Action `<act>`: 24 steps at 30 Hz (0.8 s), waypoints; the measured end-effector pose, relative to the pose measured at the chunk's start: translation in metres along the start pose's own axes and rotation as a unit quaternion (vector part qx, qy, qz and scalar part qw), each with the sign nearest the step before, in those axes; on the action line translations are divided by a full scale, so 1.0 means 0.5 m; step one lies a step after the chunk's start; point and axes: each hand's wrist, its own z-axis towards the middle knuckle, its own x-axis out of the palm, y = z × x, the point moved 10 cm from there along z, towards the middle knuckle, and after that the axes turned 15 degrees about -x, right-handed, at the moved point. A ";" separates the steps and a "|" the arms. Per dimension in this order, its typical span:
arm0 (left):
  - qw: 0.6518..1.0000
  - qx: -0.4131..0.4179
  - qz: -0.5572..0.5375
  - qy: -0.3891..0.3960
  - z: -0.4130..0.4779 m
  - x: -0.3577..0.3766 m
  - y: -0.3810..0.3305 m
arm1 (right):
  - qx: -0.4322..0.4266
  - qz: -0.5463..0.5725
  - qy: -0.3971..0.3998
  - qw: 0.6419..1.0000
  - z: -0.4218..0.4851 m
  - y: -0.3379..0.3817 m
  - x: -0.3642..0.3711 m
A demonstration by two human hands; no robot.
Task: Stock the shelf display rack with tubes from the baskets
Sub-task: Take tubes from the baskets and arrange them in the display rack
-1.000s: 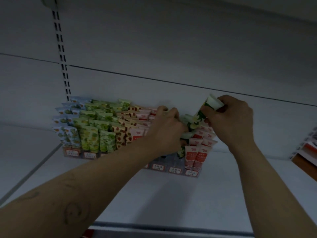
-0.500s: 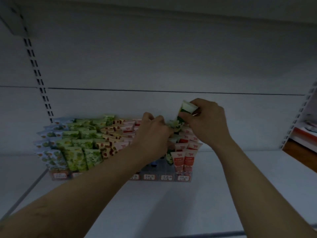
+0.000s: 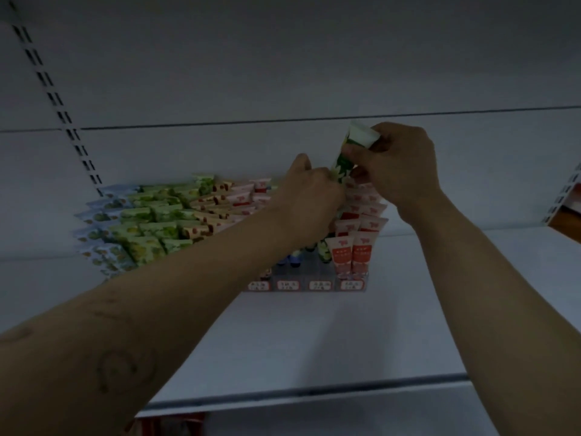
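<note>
Price tags (image 3: 319, 285) and print on the tubes (image 3: 342, 251) are too blurred to read

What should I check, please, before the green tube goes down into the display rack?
1. Grip of the right hand on the green tube: ok, fingers pinch its upper end.
2. Tube attitude: ok, near upright, flat white end up.
3. Free slot below it in the display rack: cannot tell, the left hand covers that spot.
4. What the left hand holds: cannot tell, its fingertips are hidden among the tubes.
5. Red tubes beside it: ok, standing in their rows.
</note>
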 end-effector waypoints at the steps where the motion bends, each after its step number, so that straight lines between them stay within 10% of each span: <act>1: 1.000 0.011 0.007 0.002 0.001 -0.002 -0.007 | 0.006 0.004 0.002 1.000 0.000 -0.004 0.000; 16: 0.996 0.064 -0.064 -0.024 -0.019 -0.006 -0.004 | -0.022 0.055 -0.060 0.996 -0.007 0.037 -0.063; 24: 0.965 -0.082 -0.248 -0.015 -0.102 0.044 0.138 | -0.061 -0.021 0.133 0.989 -0.022 0.101 0.004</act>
